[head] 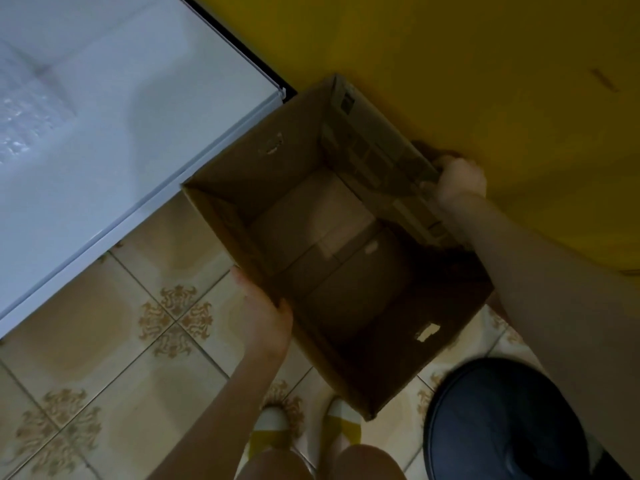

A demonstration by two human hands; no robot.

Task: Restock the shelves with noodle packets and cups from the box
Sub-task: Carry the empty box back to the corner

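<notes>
An open brown cardboard box is held up above the tiled floor, its inside bare with only the folded bottom flaps showing. My left hand holds the box's near-left wall, thumb hooked over the rim and fingers outside. My right hand grips the far-right rim, where a printed flap folds inward. No noodle packets or cups are in view.
A white appliance or counter top fills the upper left. A yellow wall stands behind the box. A dark round stool or bin sits at the lower right. Patterned floor tiles and my two slippered feet lie below.
</notes>
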